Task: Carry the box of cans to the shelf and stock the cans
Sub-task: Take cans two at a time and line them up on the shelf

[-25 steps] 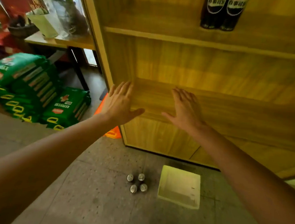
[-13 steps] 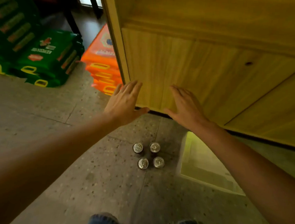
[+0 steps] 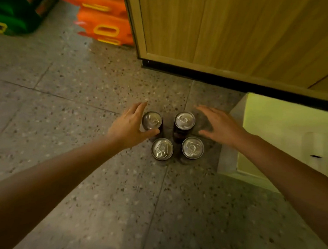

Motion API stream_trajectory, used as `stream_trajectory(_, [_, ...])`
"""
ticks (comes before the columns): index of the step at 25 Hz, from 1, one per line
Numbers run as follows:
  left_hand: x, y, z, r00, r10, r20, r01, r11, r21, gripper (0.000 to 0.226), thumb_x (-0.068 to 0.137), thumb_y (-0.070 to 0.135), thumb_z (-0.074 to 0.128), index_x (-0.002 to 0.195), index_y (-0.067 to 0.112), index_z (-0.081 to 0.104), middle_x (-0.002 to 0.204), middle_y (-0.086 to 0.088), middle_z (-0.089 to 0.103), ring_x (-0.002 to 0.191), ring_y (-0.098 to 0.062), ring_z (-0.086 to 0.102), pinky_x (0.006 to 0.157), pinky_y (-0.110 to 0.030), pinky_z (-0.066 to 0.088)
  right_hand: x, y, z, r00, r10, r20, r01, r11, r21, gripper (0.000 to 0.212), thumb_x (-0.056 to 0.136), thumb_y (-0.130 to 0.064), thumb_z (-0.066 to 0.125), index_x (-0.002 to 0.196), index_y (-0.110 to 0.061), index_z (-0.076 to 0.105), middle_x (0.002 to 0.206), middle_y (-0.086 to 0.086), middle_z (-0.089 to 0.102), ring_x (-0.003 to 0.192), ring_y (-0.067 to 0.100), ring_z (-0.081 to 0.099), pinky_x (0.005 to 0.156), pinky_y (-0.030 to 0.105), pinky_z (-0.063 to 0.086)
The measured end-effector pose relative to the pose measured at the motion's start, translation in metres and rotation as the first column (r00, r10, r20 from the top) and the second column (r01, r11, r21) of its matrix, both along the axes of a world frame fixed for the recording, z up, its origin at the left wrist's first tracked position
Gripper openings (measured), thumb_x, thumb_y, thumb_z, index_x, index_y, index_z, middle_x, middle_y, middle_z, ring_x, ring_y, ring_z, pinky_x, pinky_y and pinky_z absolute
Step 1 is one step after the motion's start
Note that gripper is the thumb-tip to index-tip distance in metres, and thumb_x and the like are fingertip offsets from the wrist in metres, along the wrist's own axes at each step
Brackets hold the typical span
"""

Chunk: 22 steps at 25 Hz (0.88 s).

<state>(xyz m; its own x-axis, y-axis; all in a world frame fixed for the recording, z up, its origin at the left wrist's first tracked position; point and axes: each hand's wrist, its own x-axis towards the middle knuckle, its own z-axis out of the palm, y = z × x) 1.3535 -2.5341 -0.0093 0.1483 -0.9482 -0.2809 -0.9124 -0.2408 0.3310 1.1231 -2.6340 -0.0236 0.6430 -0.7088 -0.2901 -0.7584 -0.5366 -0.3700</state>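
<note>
Both hands have dropped from the cupboard to the cans: left hand cupped open, perhaps touching one; right hand spread wide.

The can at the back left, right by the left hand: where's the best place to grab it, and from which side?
Probably round its upright side wall, from the left. The back-left can stands on the floor with three other cans close on its right and near sides, so only its left and far sides are free. The left hand is already there, open, thumb curling toward its near side; contact is unclear.
</note>
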Motion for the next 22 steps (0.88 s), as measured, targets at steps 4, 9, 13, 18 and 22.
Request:
stream_trajectory(4, [-0.002,0.004,-0.024,0.984,0.055,-0.172,-0.064,0.997,-0.048,0.086,0.076,0.044,0.068,0.143,0.015,0.022,0.145,-0.008,0.039,0.13,-0.027,0.041,0.104,-0.038,0.038,0.009,0.003,-0.019,0.992,-0.041,0.117,0.035,0.998,0.051,0.076,0.072,-0.028,0.074,0.136,-0.015,0.034,0.14,0.009,0.045,0.127,0.027,0.043,0.104,0.039,0.038])
stream_trajectory(9, [-0.006,0.004,-0.045,0.908,0.115,-0.403,-0.181,0.975,-0.129,0.081,0.066,0.026,0.08,0.131,0.016,0.034,0.127,-0.007,0.057,0.116,-0.026,0.056,0.096,-0.041,0.048,0.019,0.002,-0.032,0.931,-0.157,0.329,0.092,0.974,0.206,0.076,0.064,-0.025,0.079,0.13,-0.013,0.044,0.133,0.006,0.053,0.12,0.013,0.046,0.098,0.023,0.033])
stream_trajectory(13, [-0.01,0.003,-0.055,0.864,0.201,-0.462,-0.301,0.941,-0.153,0.083,0.063,0.022,0.083,0.13,0.017,0.035,0.122,-0.004,0.06,0.112,-0.022,0.056,0.094,-0.036,0.048,0.019,-0.001,-0.036,0.893,-0.21,0.398,0.096,0.953,0.287,0.076,0.06,-0.022,0.082,0.127,-0.016,0.046,0.128,0.001,0.055,0.115,0.004,0.044,0.099,0.022,0.034])
stream_trajectory(18, [-0.009,0.0,-0.058,0.841,0.231,-0.489,-0.328,0.937,-0.121,0.074,0.061,0.027,0.084,0.124,0.015,0.047,0.119,0.0,0.062,0.109,-0.014,0.056,0.088,-0.023,0.041,0.023,-0.007,-0.043,0.879,-0.258,0.4,0.089,0.915,0.394,0.076,0.055,-0.021,0.085,0.123,-0.018,0.052,0.117,-0.008,0.058,0.114,0.007,0.051,0.1,0.021,0.039])
stream_trajectory(22, [-0.008,-0.007,-0.047,0.849,0.204,-0.488,-0.294,0.949,-0.114,0.068,0.062,0.027,0.083,0.121,0.014,0.051,0.117,-0.001,0.065,0.1,-0.008,0.056,0.084,-0.021,0.042,0.028,-0.006,-0.035,0.86,-0.311,0.404,0.117,0.892,0.437,0.067,0.057,-0.015,0.084,0.118,-0.015,0.056,0.109,-0.009,0.059,0.106,0.004,0.054,0.09,0.008,0.041])
